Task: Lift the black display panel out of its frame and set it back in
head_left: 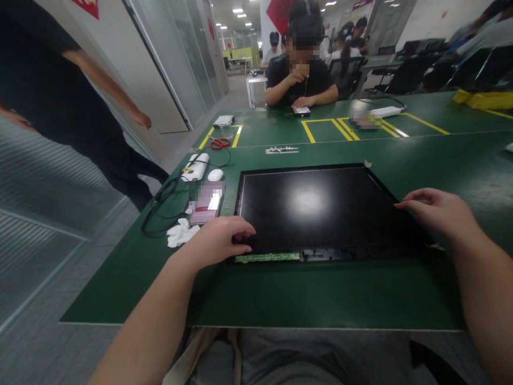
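A flat black display panel (332, 214) in a dark frame lies face up in front of me, with a bright reflection on its surface. Along its near edge a narrow green circuit board (267, 257) is exposed. My left hand (222, 240) is at the panel's near left corner, thumb and fingers apart over the edge. At the right side, my right hand (436, 211) has its fingertips pinched at the frame's edge; its thumb is mostly hidden. A small pale tab (367, 163) sticks up at the far right corner of the frame.
Left of the panel are a phone (207, 202), crumpled white tissue (182, 232), a white mouse (215, 175), a white power strip (195, 167), black cables and red scissors (220, 143). White strips (282, 150) lie beyond. A person (302, 75) sits opposite; another stands left.
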`<move>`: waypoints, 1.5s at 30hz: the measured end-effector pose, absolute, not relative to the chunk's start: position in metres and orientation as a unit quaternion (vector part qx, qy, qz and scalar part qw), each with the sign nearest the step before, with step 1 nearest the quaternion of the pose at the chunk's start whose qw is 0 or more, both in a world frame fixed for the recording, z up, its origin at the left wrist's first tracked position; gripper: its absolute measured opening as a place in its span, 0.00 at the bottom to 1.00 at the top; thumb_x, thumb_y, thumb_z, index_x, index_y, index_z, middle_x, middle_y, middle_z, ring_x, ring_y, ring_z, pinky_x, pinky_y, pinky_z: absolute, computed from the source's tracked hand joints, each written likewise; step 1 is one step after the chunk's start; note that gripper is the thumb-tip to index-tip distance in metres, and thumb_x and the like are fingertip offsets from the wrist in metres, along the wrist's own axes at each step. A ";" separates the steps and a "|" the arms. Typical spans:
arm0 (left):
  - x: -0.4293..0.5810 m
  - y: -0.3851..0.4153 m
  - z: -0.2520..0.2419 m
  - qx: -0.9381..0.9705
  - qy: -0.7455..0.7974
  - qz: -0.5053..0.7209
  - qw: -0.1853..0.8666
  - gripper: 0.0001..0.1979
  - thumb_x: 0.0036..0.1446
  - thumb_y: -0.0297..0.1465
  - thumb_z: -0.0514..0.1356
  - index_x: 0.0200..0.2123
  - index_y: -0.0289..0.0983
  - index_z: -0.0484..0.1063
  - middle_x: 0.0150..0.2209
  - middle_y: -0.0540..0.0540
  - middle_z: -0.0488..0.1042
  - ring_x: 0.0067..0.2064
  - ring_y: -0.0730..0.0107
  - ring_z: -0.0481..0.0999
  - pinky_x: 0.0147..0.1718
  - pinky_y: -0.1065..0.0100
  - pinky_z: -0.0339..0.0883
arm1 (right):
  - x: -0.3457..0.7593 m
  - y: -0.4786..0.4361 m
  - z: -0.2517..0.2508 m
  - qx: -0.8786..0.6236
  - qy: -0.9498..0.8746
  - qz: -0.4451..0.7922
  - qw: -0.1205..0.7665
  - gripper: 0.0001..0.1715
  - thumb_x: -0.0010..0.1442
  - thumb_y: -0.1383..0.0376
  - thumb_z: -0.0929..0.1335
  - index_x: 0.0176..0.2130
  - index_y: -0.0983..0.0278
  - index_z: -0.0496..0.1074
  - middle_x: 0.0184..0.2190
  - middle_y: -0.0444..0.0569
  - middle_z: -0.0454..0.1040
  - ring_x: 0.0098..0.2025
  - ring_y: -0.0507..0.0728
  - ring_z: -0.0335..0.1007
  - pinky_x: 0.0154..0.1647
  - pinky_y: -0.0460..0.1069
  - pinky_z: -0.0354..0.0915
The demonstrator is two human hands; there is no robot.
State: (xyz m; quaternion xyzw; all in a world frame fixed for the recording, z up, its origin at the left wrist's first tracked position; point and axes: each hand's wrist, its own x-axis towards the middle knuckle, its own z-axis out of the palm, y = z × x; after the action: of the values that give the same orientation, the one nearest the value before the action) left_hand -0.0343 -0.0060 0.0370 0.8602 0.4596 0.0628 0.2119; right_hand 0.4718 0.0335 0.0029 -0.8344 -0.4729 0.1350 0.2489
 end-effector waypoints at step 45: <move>-0.028 -0.012 0.035 0.897 0.397 0.072 0.182 0.14 0.59 0.23 0.62 0.47 0.40 0.80 0.35 0.49 0.83 0.32 0.69 0.80 0.34 0.70 0.69 | 0.470 0.032 0.003 -0.833 -0.457 0.160 0.267 0.14 0.46 0.55 0.71 0.34 0.58 0.77 0.30 0.46 0.82 0.29 0.59 0.72 0.39 0.56 0.65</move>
State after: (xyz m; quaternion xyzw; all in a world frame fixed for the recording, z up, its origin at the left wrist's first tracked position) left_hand -0.0284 -0.0118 0.0352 0.8970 0.3966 0.0715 0.1817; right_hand 0.4704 0.0323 0.0029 -0.8332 -0.4568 0.1602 0.2673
